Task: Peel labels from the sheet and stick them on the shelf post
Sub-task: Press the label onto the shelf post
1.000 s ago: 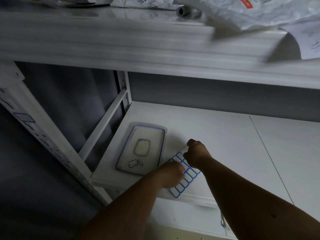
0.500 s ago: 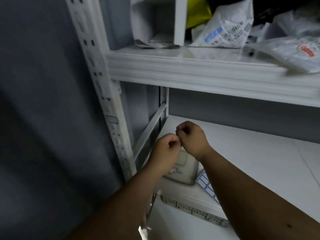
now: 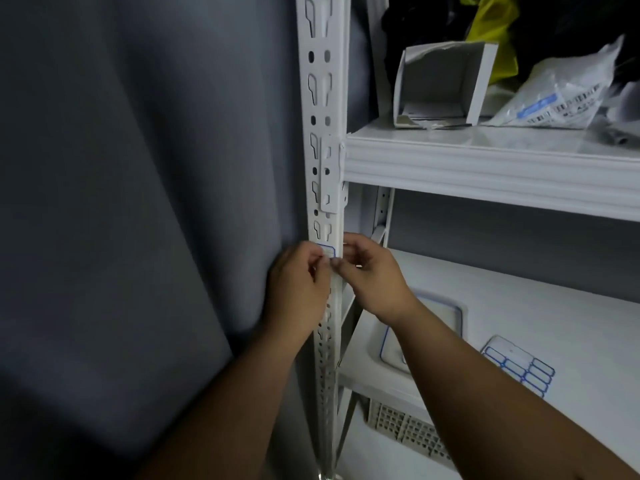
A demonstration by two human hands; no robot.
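Observation:
A white slotted shelf post (image 3: 323,109) stands upright in the middle of the view. A small white label with a blue border (image 3: 326,251) lies against the post just above my fingers. My left hand (image 3: 299,289) and my right hand (image 3: 370,271) meet at the post, fingertips pinched together on the label's lower edge. The label sheet (image 3: 519,365), white with rows of blue-bordered labels, lies on the lower shelf (image 3: 554,317) at the right, away from both hands.
A white lid with a blue outline (image 3: 440,317) lies on the lower shelf beside the post. The upper shelf (image 3: 485,164) holds an open white box (image 3: 440,84), plastic packets (image 3: 561,98) and a yellow bag. A grey wall fills the left. A white slotted basket (image 3: 405,427) sits below.
Both hands lifted from the sheet on the lower shelf, came up and left, and now press a label against the post. The view turned left and up toward the post.

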